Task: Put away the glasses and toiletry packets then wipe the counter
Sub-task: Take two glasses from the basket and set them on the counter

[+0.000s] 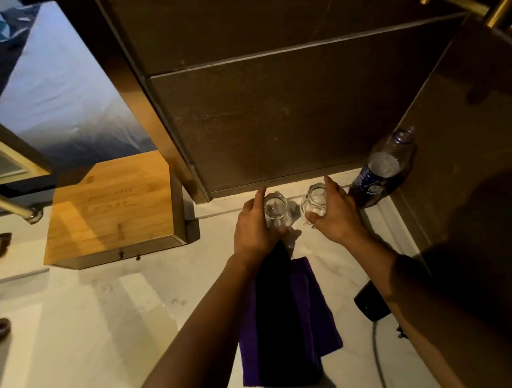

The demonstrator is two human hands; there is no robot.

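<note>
Two clear faceted glasses stand side by side at the back of the white marble counter [110, 319], close to the dark wall. My left hand [253, 225] is wrapped around the left glass [276, 210] and also pinches a purple cloth [311, 308] that hangs down from it over the counter. My right hand [337, 213] grips the right glass [314, 205] from its right side. Both glasses look upright and empty. No toiletry packets show in this view.
A wooden box [108, 215] with a lid stands left of the glasses. A plastic bottle [382, 171] leans in the back right corner. A black hair dryer [370, 303] with its cord lies at the right. A mirror [58, 97] hangs above the box.
</note>
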